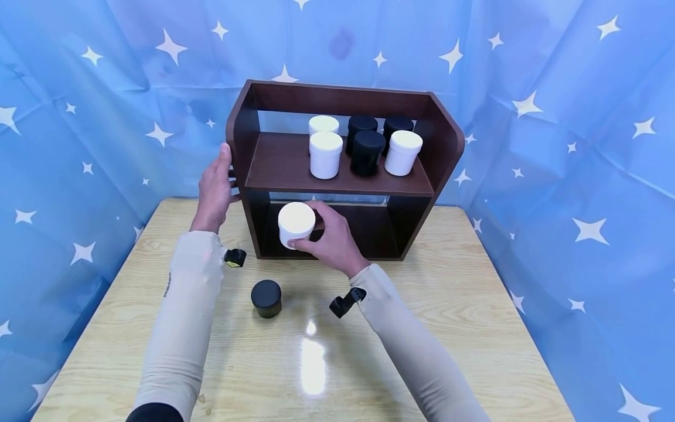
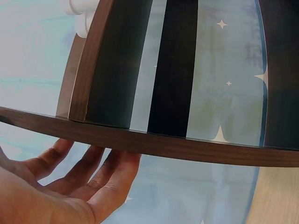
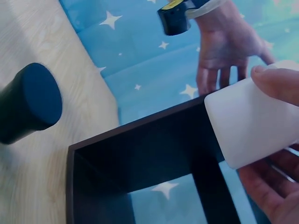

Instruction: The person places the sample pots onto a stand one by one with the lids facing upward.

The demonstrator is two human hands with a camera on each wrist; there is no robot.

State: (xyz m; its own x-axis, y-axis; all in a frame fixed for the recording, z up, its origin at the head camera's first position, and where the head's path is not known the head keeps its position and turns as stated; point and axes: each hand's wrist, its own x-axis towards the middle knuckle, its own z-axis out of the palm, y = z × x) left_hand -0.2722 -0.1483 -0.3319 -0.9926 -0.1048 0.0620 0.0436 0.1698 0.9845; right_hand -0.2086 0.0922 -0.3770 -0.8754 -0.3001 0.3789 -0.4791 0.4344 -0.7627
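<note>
My right hand (image 1: 337, 239) grips a white lidded jar (image 1: 296, 223) between thumb and fingers, in front of the lower compartment of a dark brown two-tier shelf (image 1: 337, 186). In the right wrist view the jar (image 3: 250, 119) is held near the shelf's side panel, thumb on one side and fingers on the other. My left hand (image 1: 213, 190) rests its extended fingertips against the outside of the shelf's left panel, as the left wrist view also shows with its fingers (image 2: 114, 184). A black lidded jar (image 1: 266, 299) stands on the table before the shelf.
On the upper tier stand three white jars (image 1: 325, 155) and three black jars (image 1: 367, 153), grouped toward the right. The wooden table (image 1: 448, 328) carries the shelf near its back edge. A blue star-patterned curtain (image 1: 575, 146) encloses the table at the back and sides.
</note>
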